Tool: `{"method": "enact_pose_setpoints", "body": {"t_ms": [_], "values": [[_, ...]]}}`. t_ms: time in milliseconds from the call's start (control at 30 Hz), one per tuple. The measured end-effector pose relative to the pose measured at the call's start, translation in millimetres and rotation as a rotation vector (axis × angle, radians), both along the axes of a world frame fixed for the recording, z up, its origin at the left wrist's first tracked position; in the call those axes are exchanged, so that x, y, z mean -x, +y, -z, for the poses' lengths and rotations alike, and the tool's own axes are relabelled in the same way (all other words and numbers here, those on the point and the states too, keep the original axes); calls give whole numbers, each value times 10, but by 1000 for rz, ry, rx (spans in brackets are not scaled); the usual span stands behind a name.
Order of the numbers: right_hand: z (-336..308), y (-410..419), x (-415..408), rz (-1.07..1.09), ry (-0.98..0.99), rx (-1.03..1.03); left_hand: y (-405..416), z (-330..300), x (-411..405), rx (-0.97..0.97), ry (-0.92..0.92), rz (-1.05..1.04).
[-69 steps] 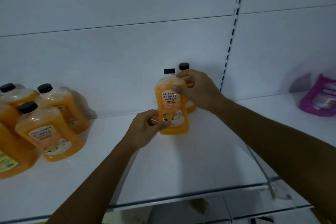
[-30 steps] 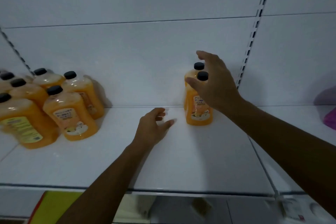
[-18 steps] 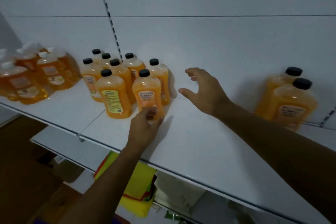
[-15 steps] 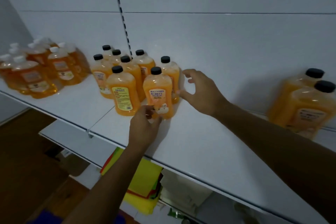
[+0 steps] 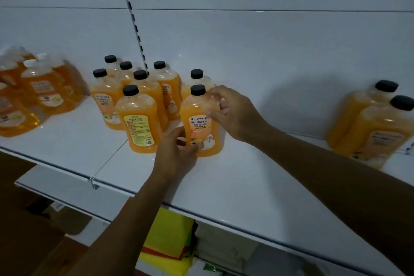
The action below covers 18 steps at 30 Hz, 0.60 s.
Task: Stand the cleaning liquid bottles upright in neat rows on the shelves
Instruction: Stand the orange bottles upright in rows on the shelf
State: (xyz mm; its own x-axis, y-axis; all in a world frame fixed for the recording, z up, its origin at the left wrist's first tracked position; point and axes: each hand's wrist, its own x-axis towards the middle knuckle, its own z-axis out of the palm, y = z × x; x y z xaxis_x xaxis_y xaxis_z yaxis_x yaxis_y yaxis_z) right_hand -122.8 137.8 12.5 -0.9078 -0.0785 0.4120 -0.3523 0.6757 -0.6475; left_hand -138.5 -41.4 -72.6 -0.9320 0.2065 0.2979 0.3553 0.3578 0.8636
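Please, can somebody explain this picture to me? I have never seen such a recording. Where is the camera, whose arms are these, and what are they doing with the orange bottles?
There is no machine here. A person wears one wide camera on the head, so you look down along their own two arms.

Before them is a white shelf. On it stands a cluster of orange bottles with black caps, a pair of the same bottles at the far right, and blurred orange bottles with white caps at the left.

Both hands are on the front bottle of the cluster: the left hand at its lower part, the right hand at its shoulder. It stands upright on the shelf.
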Motion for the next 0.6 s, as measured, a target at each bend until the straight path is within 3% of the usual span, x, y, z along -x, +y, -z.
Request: {"method": "enact_pose_setpoints", "body": {"t_ms": [233, 433, 600], "values": [[-335, 640, -275, 150, -114, -145, 604, -65, 73, 25, -37, 174], [-363, 992, -489, 250, -251, -33, 1238, -90, -75, 4, 6, 174], [-335, 1128, -512, 234, -205, 49, 1423, -51, -269, 48, -9, 157]]}}
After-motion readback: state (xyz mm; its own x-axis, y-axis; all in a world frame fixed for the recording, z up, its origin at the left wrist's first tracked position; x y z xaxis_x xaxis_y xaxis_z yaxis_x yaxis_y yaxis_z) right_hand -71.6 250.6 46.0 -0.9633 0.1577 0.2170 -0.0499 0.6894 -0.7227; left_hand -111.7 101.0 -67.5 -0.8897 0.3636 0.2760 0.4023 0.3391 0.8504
